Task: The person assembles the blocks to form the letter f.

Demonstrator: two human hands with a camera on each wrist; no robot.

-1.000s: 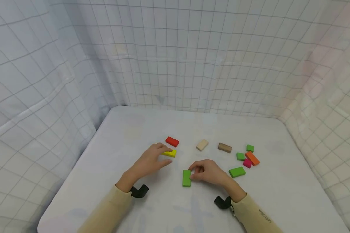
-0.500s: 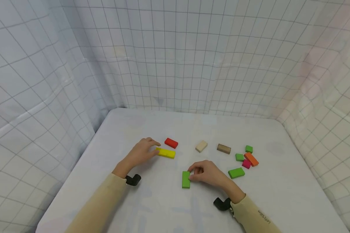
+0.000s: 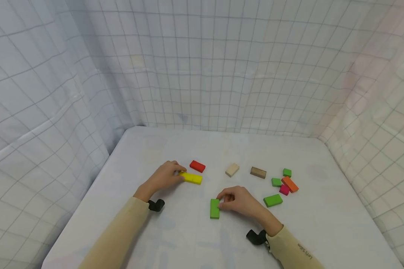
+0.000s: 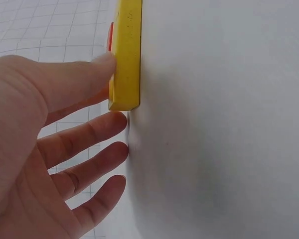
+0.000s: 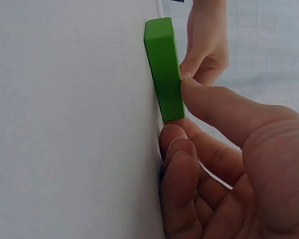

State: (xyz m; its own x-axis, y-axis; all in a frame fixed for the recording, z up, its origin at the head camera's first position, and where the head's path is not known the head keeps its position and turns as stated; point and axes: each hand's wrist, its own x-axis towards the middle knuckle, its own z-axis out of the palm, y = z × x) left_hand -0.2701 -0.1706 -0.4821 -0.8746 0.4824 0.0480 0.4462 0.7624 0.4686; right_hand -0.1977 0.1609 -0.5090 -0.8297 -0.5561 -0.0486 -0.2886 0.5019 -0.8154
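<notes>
My left hand (image 3: 164,175) pinches the left end of a long yellow block (image 3: 192,178) that lies flat and shows a faint line across it. In the left wrist view the thumb presses the end of the yellow block (image 4: 127,59), the index finger is mostly hidden behind it, and the other fingers are spread. Nearer to me, a green block (image 3: 214,209) lies lengthwise, with my right hand (image 3: 240,201) at its right side. Thumb and index finger hold the green block (image 5: 163,69) in the right wrist view, while the remaining fingers curl beside the table surface.
Behind the yellow block lies a red block (image 3: 197,166). Farther right are a cream block (image 3: 232,170) and a brown one (image 3: 258,172). An orange block (image 3: 290,184), a magenta block (image 3: 284,189) and several green blocks (image 3: 273,200) cluster right of my right hand.
My left hand has drawn back left from over the yellow block to its left end, and its thumb and index finger have closed there. The right hand stays at the green block.
</notes>
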